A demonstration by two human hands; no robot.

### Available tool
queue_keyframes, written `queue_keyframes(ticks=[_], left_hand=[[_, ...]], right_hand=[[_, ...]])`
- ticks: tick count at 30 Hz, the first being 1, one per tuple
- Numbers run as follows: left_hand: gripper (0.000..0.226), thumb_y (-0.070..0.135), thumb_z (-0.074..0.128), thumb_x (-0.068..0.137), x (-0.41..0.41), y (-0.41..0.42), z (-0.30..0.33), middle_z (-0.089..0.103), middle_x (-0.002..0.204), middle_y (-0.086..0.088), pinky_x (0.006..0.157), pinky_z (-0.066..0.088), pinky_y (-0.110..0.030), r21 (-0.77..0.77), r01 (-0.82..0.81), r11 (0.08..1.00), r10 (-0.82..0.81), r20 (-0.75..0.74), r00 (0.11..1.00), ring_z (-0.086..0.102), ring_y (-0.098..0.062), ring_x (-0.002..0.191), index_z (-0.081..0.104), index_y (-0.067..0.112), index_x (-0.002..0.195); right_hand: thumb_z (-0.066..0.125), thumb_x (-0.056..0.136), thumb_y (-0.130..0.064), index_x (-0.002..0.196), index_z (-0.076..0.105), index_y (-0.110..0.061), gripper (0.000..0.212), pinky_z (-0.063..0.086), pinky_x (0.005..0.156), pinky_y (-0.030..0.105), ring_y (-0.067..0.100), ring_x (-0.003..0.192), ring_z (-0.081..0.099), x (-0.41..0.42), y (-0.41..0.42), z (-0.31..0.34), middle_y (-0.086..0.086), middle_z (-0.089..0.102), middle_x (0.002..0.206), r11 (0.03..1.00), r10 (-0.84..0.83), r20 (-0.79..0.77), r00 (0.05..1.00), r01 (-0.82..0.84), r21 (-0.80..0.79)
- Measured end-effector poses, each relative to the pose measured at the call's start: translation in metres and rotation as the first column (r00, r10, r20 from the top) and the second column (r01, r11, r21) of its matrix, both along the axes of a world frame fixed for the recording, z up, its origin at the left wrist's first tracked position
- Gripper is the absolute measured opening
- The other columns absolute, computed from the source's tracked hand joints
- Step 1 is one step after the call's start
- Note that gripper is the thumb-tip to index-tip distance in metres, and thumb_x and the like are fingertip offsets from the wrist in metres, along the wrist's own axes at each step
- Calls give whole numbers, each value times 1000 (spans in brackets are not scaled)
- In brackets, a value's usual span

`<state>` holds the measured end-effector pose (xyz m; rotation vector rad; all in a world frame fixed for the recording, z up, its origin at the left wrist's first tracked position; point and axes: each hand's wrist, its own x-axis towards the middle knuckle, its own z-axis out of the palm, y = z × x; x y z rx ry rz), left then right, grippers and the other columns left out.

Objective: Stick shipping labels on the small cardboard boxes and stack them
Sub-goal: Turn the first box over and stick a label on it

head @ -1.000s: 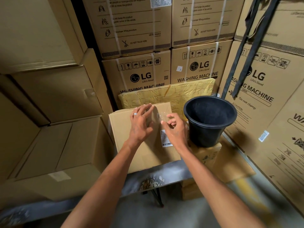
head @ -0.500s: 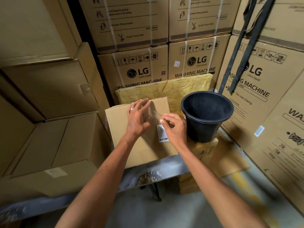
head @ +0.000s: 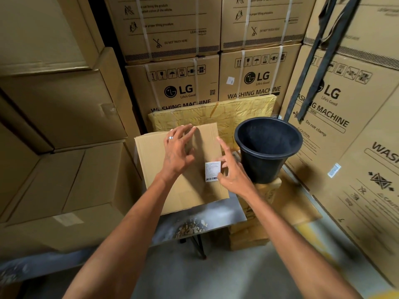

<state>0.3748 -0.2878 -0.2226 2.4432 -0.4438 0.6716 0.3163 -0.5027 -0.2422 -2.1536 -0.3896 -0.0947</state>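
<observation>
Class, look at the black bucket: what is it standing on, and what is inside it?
The black bucket stands on a small printed cardboard box. Its visible inside looks dark and bare, but the near wall hides part of the bottom.

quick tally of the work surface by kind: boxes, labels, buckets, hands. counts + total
Small cardboard box: 1
Shipping label, stuck on the box top: 1
Black bucket: 1
Hands, left hand and right hand: 2
Total: 5
</observation>
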Motion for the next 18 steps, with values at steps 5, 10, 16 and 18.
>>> queue_keyframes(ticks=[5,10,16,18], left_hand=[[73,22,64,71,-3,-1,-4,52,147,-5,117,24,-52,-1,-6,1000,6,8,1000,39,-28,139,57,20,144],[81,25,78,68,-9,-2,-1,49,149,-6,119,22,-51,13,8,1000,-8,4,1000,33,-25,141,55,19,145],[93,34,85,63,-14,-2,-4,45,152,-6,117,23,-58,63,1,998,-2,18,1000,29,-26,144,51,19,148],[94,34,85,63,-15,-3,-7,44,153,-7,117,23,-60,58,8,998,-9,14,1000,29,-28,145,49,18,149]], right_hand=[[73,84,0,154,-9,-57,122,59,84,37,8,90,65,7,-7,-2,-5,63,106,1000,1,-37,999,-1,9],[76,86,-5,161,-3,-42,114,60,82,32,10,78,70,11,-10,-15,0,70,91,998,-16,-92,996,21,52],[78,88,-13,163,10,-31,102,54,87,20,11,85,72,3,-14,-21,0,76,89,987,-50,-158,986,73,145],[79,87,-14,163,9,-32,104,54,87,20,9,86,73,2,-19,-23,-1,77,88,984,-32,-188,982,64,164]])
